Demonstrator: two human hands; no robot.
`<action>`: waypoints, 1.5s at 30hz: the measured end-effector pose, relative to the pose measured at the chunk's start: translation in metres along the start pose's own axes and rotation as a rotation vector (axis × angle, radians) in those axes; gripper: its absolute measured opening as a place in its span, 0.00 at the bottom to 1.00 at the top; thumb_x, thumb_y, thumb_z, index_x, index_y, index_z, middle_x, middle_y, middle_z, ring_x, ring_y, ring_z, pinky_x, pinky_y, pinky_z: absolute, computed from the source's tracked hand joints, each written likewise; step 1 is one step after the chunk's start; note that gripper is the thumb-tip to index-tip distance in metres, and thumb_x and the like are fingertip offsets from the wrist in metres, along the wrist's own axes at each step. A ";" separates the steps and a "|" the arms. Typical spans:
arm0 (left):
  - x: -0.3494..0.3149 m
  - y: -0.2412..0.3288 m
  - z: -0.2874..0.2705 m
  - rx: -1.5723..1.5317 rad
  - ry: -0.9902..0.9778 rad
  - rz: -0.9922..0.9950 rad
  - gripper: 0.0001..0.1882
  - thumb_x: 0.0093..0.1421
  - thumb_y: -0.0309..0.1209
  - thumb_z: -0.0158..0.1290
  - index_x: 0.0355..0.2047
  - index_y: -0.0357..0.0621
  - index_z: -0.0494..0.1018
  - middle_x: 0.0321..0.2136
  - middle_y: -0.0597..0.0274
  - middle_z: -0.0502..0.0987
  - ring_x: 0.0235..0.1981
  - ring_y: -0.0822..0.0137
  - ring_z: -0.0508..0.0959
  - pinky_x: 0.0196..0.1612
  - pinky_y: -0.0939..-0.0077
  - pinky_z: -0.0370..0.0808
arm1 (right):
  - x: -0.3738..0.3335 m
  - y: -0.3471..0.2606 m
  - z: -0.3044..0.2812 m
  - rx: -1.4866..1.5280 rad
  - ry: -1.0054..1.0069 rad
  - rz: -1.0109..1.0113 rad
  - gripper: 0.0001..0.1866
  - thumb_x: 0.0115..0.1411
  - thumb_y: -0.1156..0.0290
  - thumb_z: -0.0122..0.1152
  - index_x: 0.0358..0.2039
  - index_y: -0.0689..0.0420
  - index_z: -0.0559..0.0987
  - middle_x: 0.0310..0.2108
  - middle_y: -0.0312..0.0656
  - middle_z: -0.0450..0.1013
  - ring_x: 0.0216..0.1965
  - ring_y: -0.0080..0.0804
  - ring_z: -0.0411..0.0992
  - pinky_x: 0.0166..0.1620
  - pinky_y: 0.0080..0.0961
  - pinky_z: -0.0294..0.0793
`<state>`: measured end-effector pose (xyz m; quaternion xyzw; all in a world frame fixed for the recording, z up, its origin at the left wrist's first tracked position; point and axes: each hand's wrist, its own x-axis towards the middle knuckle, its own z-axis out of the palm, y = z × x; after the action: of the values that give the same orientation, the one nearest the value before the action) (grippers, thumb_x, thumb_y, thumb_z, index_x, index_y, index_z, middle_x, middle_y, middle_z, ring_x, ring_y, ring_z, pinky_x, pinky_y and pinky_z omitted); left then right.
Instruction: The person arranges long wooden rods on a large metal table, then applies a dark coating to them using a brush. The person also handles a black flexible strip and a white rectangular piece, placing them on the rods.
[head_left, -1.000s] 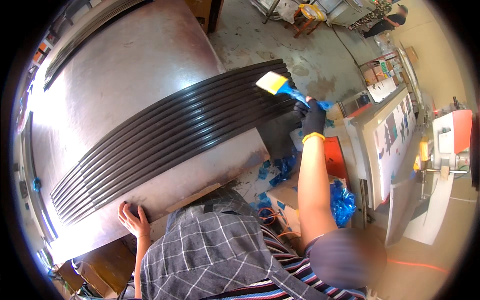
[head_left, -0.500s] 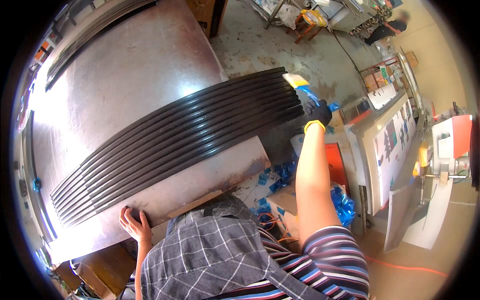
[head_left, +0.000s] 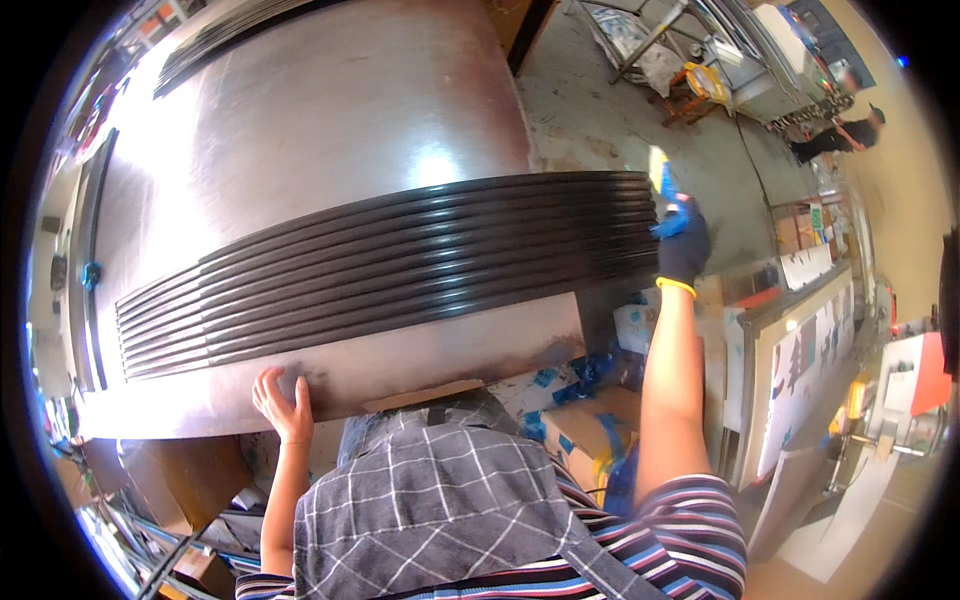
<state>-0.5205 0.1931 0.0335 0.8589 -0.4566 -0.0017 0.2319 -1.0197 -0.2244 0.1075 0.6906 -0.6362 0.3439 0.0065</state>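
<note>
Long black ribbed strips or tubes (head_left: pixel 400 255) lie side by side in a band across the metal table (head_left: pixel 340 140), their right ends reaching past its edge. My right hand (head_left: pixel 684 245), in a dark glove with a yellow band at the wrist, is closed around a brush (head_left: pixel 662 175) with a blue handle and pale bristles. It is just beyond the strips' right ends; whether the bristles touch them I cannot tell. My bare left hand (head_left: pixel 284 403) rests with fingers apart on the table's near border, below the strips. A dark patch shows between its thumb and fingers.
More dark strips (head_left: pixel 235 45) lie at the table's far left. A cardboard box (head_left: pixel 595 430) and blue plastic stand below the near right corner. Farther right is a panel covered with papers (head_left: pixel 810 370). Another person (head_left: pixel 840 135) is in the far right background.
The view has shifted, with the table now lower on the left and more level. The brush in my right hand has turned from slanting left to nearly upright. My left hand stays on the near border.
</note>
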 end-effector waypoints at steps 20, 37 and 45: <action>0.232 0.073 -0.302 -0.383 0.247 1.474 0.36 0.54 0.46 0.56 0.57 0.37 0.64 0.52 0.51 0.68 0.55 0.55 0.67 0.60 0.57 0.62 | -0.121 -0.263 0.045 -0.028 -0.327 -0.286 0.15 0.66 0.66 0.49 0.52 0.51 0.73 0.41 0.51 0.73 0.42 0.49 0.74 0.44 0.40 0.73; 0.206 -0.084 -0.403 -0.379 0.720 1.306 0.31 0.57 0.36 0.57 0.58 0.36 0.63 0.54 0.50 0.69 0.56 0.52 0.68 0.62 0.55 0.62 | -0.214 -0.437 0.099 -0.209 -0.297 -0.551 0.09 0.58 0.69 0.55 0.40 0.52 0.76 0.29 0.42 0.72 0.32 0.41 0.73 0.35 0.37 0.71; 0.150 -0.204 -0.280 -0.223 0.546 0.323 0.26 0.53 0.23 0.58 0.54 0.35 0.67 0.50 0.49 0.73 0.54 0.51 0.69 0.59 0.60 0.63 | -0.264 -0.500 0.115 0.201 -0.314 -0.791 0.10 0.58 0.63 0.58 0.38 0.50 0.76 0.31 0.41 0.73 0.32 0.41 0.72 0.34 0.37 0.70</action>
<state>-0.2132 0.2830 0.2329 0.7135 -0.5050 0.2153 0.4353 -0.5118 0.0504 0.1064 0.9223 -0.2793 0.2659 -0.0262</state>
